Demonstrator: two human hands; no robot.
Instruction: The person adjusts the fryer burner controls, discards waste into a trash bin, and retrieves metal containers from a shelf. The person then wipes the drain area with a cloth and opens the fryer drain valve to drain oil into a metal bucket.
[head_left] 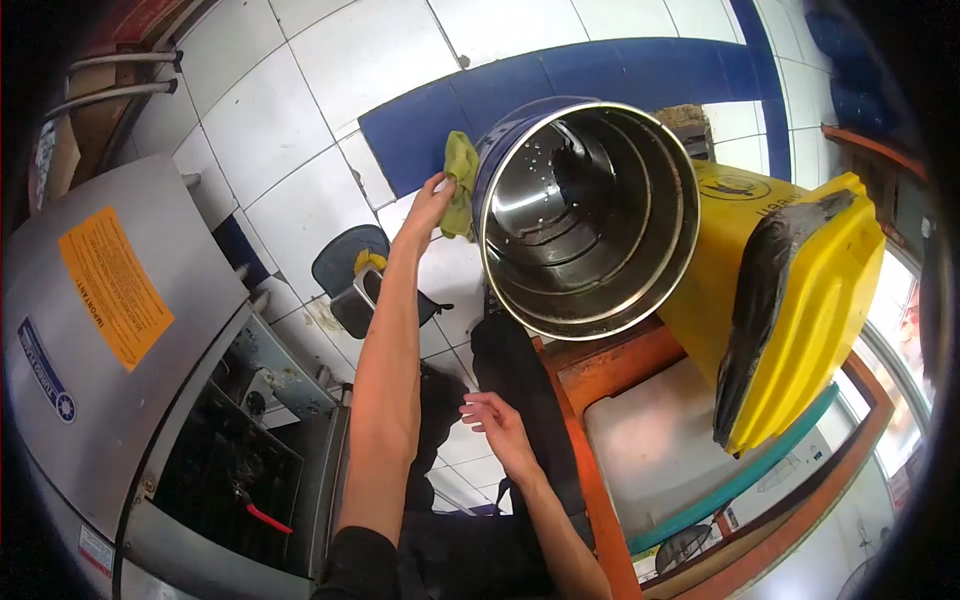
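Observation:
My left hand (pixel 428 208) grips a green cloth (pixel 460 185) and presses it against the outer left side of a large metal drum (pixel 590 290). The drum is blue outside, and its open mouth faces me, showing a shiny ribbed inside with wet drops. My right hand (pixel 500 428) is low in front of my body, below the drum, with its fingers apart and nothing in it.
To the right stands a yellow bin (pixel 810 330) with a black liner. Below it is an orange-framed table (pixel 570 400). At left is a steel appliance (pixel 110 300) with a red-handled tool (pixel 268 518). A black dustpan-like object (pixel 350 270) lies on the tiled floor (pixel 240 90).

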